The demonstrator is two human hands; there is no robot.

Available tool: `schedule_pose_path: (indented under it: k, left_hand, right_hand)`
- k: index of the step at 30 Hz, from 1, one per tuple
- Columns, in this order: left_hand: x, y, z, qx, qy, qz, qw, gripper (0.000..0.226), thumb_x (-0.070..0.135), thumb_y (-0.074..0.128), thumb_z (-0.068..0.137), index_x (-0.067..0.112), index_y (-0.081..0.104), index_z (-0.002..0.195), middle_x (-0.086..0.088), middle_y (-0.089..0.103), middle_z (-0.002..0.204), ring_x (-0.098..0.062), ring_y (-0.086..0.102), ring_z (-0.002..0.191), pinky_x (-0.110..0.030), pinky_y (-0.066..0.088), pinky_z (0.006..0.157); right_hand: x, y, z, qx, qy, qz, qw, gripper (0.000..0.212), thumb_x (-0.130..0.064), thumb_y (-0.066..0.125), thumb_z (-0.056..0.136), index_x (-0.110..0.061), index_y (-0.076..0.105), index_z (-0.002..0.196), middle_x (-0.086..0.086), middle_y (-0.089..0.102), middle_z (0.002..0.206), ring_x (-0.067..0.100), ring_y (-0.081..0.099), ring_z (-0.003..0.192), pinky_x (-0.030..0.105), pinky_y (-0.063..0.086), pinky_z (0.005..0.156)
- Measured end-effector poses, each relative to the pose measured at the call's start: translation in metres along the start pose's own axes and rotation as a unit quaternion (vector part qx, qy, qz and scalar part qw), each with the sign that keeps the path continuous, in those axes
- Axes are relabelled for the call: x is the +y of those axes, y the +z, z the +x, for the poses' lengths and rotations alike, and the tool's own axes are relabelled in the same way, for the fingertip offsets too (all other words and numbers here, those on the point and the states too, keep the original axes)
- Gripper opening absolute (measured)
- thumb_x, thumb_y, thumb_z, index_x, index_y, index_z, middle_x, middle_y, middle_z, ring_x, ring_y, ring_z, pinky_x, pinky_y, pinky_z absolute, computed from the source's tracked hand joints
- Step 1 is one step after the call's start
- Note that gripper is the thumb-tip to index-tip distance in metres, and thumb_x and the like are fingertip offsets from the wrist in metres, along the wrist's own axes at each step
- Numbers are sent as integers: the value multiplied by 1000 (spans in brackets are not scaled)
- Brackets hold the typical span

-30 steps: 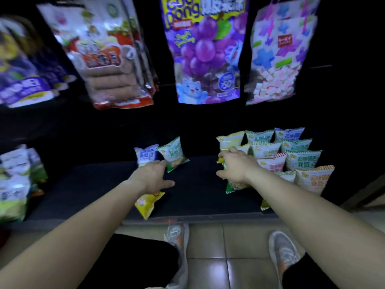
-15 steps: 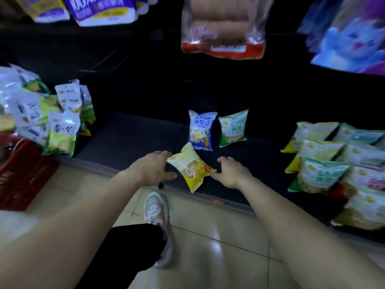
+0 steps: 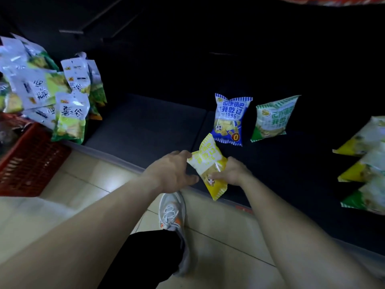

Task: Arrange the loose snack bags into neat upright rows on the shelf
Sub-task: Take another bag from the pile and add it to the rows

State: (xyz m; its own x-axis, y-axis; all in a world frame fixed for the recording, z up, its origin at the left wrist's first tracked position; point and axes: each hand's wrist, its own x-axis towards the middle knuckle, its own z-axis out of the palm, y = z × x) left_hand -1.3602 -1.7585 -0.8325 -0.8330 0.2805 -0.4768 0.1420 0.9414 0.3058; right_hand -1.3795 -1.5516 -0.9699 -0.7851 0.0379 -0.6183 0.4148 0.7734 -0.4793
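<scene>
R hand point(image 3: 233, 174) is gripping the yellow snack bag point(image 3: 209, 163) by its lower right side, fingers curling round it, while L hand point(image 3: 173, 174) is reaching in w/ fingers spread, fingertips touching the bag's upper left corner. The bag is tilting over the front edge of the dark shelf point(image 3: 145, 126). Just behind it, a blue snack bag point(image 3: 229, 119) and a green snack bag point(image 3: 273, 119) are standing side by side, slightly apart. Rows of bags point(image 3: 362, 142) are lying at far R; white-and-green packs point(image 3: 70, 113) are crowding the shelf's L end, above a red basket point(image 3: 31, 161) sitting on the tiled floor point(image 3: 93, 184).
</scene>
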Motion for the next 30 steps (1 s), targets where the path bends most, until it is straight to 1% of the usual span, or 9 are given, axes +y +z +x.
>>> schedule_pose_path:
  k: [6, 10, 15, 17, 19, 22, 26, 28, 30]
  left_hand:
    - [24, -9, -2, 15, 32, 14, 999, 75, 47, 68, 82, 20, 35, 144, -6, 48, 136, -23, 47, 125, -36, 40, 102]
    - [58, -17, -12, 27, 71, 13, 997, 81, 49, 71, 80, 21, 33, 147, -7, 47, 140, -24, 46, 128, -38, 40, 104]
    - [128, -21, -31, 30, 159, -31, 986, 95, 62, 75, 68, 24, 35, 146, -2, 48, 142, -17, 47, 126, -33, 41, 103]
    - [162, -17, -44, 26, 199, -73, 977, 98, 66, 77, 62, 29, 38, 144, 4, 51, 139, -12, 50, 122, -29, 42, 101]
    - [196, -7, -57, 18, 237, -97, 967, 91, 66, 79, 59, 35, 44, 137, 12, 56, 131, -8, 53, 117, -32, 45, 99]
    - [240, 12, -75, 18, 274, -134, 952, 76, 63, 80, 58, 36, 51, 122, 18, 63, 112, -3, 60, 101, -35, 52, 89]
    - [278, 30, -81, 57, 289, -168, 941, 69, 63, 83, 54, 36, 52, 110, 20, 64, 98, 6, 59, 87, -26, 53, 76]
    - [294, 39, -77, 79, 288, -162, 941, 74, 66, 82, 50, 38, 52, 112, 23, 62, 98, 7, 59, 86, -22, 51, 71]
    - [312, 51, -68, 104, 289, -103, 946, 83, 70, 78, 49, 39, 48, 120, 22, 62, 102, 2, 59, 83, -25, 49, 64]
  right_hand:
    - [23, -47, -53, 66, -45, -11, 997, 88, -66, 82, 47, -21, 49, 114, 3, 56, 116, 23, 58, 107, 40, 50, 86]
    - [49, -107, -124, 97, -74, -40, 992, 84, -74, 74, 38, -31, 50, 107, -8, 56, 106, 15, 57, 97, 39, 51, 82]
    - [91, -170, -225, 136, -85, -93, 983, 91, -77, 75, 41, -35, 48, 117, -12, 56, 106, 12, 57, 96, 38, 52, 81]
    - [108, -186, -261, 152, -81, -108, 979, 92, -77, 75, 43, -34, 48, 120, -12, 57, 107, 12, 57, 96, 39, 52, 82]
    - [123, -196, -292, 169, -89, -113, 975, 92, -78, 73, 42, -34, 49, 119, -12, 57, 105, 12, 57, 95, 39, 52, 81]
    - [151, -195, -323, 202, -105, -75, 971, 91, -76, 76, 47, -34, 48, 122, -15, 56, 106, 9, 56, 94, 34, 51, 77]
    - [193, -190, -342, 210, -126, 1, 970, 88, -67, 81, 58, -35, 45, 131, -15, 56, 117, 8, 57, 104, 28, 49, 75]
    - [212, -197, -344, 217, -127, -16, 968, 94, -67, 77, 66, -31, 37, 144, -8, 50, 136, 14, 50, 122, 34, 48, 89]
    - [236, -211, -347, 255, -104, -56, 960, 94, -70, 66, 76, -27, 29, 151, -2, 39, 150, 20, 38, 135, 42, 41, 102]
